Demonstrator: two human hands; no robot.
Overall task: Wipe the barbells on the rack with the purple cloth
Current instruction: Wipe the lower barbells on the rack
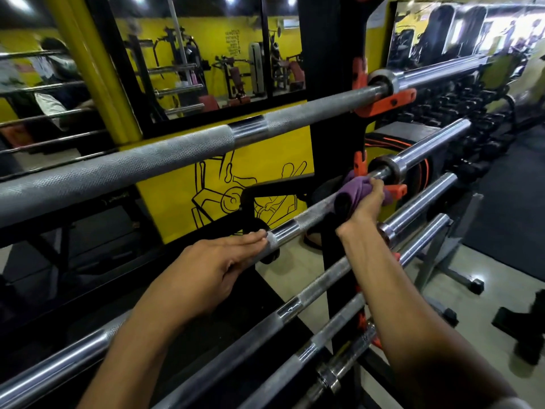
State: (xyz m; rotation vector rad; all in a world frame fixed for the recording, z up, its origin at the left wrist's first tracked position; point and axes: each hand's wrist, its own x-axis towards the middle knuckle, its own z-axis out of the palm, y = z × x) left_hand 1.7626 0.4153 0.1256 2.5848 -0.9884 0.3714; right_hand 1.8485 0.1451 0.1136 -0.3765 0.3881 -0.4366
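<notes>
Head view cuts off the left ends of all the barbells, and the lowest two run out of frame at the bottom. The second barbell [306, 218] is partly hidden where the purple cloth [355, 191] wraps it, just inside its collar by the orange hook [396, 191] of the rack upright [330, 137]. The right hand [367, 202] grips the bunched cloth around that bar; its fingertips are hidden behind the fabric. The left hand [218, 270] lies along the same bar further left, fingers straight on top and thumb beneath, not curled round it. The top barbell [165, 160] crosses above both hands on another orange hook. Behind the rack, a mirror [206, 60] shows blurred gym machines, too soft to identify. A yellow wall panel [177, 202] carries a black line drawing, partly blocked by the bars. Dumbbells [448, 104] on the right are dark and indistinct.
</notes>
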